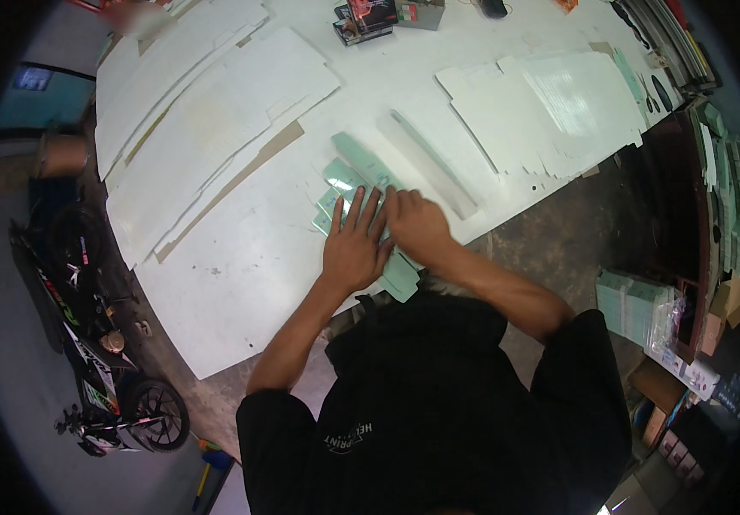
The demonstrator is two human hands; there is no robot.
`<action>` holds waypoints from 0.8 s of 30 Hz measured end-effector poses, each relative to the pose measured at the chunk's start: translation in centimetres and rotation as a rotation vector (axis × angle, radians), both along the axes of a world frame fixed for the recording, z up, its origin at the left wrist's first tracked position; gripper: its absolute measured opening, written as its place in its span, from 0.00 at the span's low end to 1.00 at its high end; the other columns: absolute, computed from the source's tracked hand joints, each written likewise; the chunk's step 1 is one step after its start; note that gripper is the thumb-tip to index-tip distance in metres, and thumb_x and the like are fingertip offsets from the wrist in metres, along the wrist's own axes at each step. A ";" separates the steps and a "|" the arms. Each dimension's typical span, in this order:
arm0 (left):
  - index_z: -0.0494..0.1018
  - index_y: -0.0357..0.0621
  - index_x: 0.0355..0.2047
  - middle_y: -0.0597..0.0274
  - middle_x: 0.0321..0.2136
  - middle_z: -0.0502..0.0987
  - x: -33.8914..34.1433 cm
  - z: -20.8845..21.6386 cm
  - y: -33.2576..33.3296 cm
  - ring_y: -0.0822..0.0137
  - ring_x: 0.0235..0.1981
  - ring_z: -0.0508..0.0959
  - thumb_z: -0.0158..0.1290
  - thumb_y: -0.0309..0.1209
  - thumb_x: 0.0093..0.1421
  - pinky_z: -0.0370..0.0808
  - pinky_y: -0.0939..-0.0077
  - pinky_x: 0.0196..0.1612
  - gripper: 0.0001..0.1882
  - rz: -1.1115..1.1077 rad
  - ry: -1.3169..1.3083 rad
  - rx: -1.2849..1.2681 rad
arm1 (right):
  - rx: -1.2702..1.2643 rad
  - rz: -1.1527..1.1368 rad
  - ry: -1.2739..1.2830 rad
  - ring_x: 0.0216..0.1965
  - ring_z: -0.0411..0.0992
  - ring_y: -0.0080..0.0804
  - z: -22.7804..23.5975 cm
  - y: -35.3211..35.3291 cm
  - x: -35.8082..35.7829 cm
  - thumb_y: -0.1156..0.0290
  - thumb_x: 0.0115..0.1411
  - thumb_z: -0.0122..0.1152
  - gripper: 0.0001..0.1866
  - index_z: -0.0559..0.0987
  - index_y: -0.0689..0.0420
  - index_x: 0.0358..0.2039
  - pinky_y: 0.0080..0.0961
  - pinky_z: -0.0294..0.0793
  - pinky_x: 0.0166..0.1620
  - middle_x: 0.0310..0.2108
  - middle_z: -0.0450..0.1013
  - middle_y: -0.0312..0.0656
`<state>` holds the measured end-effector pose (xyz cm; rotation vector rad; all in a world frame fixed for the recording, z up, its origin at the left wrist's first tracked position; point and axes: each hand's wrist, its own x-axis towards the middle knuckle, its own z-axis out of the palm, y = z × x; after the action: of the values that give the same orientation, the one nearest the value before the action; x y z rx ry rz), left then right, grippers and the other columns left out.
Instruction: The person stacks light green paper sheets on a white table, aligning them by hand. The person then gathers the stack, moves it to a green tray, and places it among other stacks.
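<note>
A pale green printed carton blank [356,159] lies on the white table just in front of my body, its flaps and panels partly hidden under my hands. My left hand [355,249] rests flat across it with the fingers spread. Beside it, my right hand [421,227] has its fingers bent and close together, gripping or pressing the carton's right edge; the fingertips are partly hidden. A long, narrow, whitish piece with a greenish edge [430,161] lies on the table to the right of the carton.
Large white card sheets [241,103] overlap on the left of the white table [207,318]. Another sheet stack [550,112] lies on the right, near scissors [647,93]. Small boxes [370,19] stand at the back. A bundle of green cartons [636,305] and a motorbike [100,343] flank the table.
</note>
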<state>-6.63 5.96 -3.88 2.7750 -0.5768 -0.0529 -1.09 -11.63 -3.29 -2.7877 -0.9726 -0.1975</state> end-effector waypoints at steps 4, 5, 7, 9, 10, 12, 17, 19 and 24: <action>0.64 0.41 0.71 0.49 0.74 0.61 -0.1 -0.4 0.4 0.44 0.78 0.52 0.52 0.46 0.69 0.41 0.38 0.78 0.35 -0.017 0.052 -0.024 | 0.026 -0.023 -0.023 0.39 0.78 0.41 0.2 1.4 -0.8 0.68 0.53 0.66 0.19 0.78 0.66 0.42 0.35 0.81 0.37 0.33 0.75 0.47; 0.65 0.40 0.71 0.49 0.73 0.62 0.0 -0.2 0.2 0.44 0.78 0.52 0.52 0.46 0.69 0.41 0.38 0.78 0.34 -0.010 0.061 -0.028 | 0.052 -0.050 0.020 0.39 0.78 0.42 0.0 1.3 -0.6 0.68 0.52 0.67 0.18 0.78 0.65 0.40 0.38 0.82 0.42 0.33 0.75 0.47; 0.66 0.40 0.70 0.48 0.72 0.62 0.0 -0.1 0.2 0.44 0.78 0.52 0.51 0.46 0.70 0.41 0.37 0.78 0.33 0.000 0.050 -0.032 | 0.136 -0.071 0.075 0.38 0.77 0.46 0.0 0.7 0.2 0.68 0.52 0.69 0.16 0.78 0.64 0.37 0.47 0.80 0.51 0.32 0.74 0.47; 0.67 0.39 0.69 0.47 0.72 0.63 -0.2 -0.3 0.1 0.44 0.78 0.53 0.51 0.46 0.71 0.42 0.37 0.78 0.32 0.006 0.013 -0.043 | 0.245 -0.059 0.099 0.36 0.76 0.51 0.4 -0.6 1.0 0.69 0.53 0.70 0.15 0.77 0.63 0.36 0.58 0.75 0.60 0.30 0.72 0.47; 0.68 0.39 0.69 0.47 0.72 0.63 -0.2 -0.4 0.1 0.44 0.78 0.53 0.50 0.46 0.71 0.42 0.37 0.78 0.32 0.010 0.006 -0.044 | 0.280 -0.047 0.113 0.36 0.76 0.52 0.1 -0.8 1.1 0.69 0.53 0.70 0.14 0.77 0.63 0.36 0.63 0.69 0.63 0.30 0.72 0.49; 0.68 0.39 0.68 0.46 0.72 0.63 -0.2 -0.5 0.0 0.44 0.78 0.53 0.50 0.47 0.72 0.42 0.37 0.78 0.32 0.008 -0.003 -0.046 | 0.351 -0.035 0.143 0.37 0.76 0.55 -0.4 -1.1 1.0 0.69 0.54 0.70 0.14 0.77 0.63 0.35 0.72 0.57 0.70 0.30 0.71 0.51; 0.68 0.41 0.69 0.47 0.73 0.62 -0.1 -0.2 0.1 0.45 0.77 0.55 0.50 0.48 0.72 0.45 0.37 0.77 0.32 0.007 -0.031 -0.030 | 0.360 -0.031 0.261 0.40 0.76 0.57 0.3 -1.4 2.1 0.68 0.55 0.69 0.13 0.77 0.64 0.31 0.72 0.57 0.69 0.32 0.70 0.54; 0.68 0.42 0.70 0.48 0.74 0.61 -0.2 -0.2 0.1 0.46 0.77 0.55 0.50 0.48 0.72 0.45 0.37 0.77 0.33 0.007 -0.036 -0.028 | 0.379 -0.021 0.297 0.40 0.76 0.58 0.1 -1.6 2.3 0.68 0.55 0.69 0.13 0.77 0.65 0.33 0.70 0.59 0.69 0.32 0.71 0.54; 0.67 0.41 0.70 0.43 0.75 0.58 0.1 -1.3 0.3 0.43 0.77 0.55 0.49 0.46 0.73 0.45 0.37 0.77 0.32 0.011 -0.020 -0.018 | 0.202 -0.014 0.179 0.37 0.77 0.62 1.8 -1.3 1.6 0.70 0.60 0.66 0.12 0.78 0.65 0.39 0.58 0.72 0.61 0.31 0.76 0.56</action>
<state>-6.54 6.22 -5.23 2.7638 -0.5635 -0.0180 0.54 -12.92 -1.53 -2.5766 -0.8410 -0.0433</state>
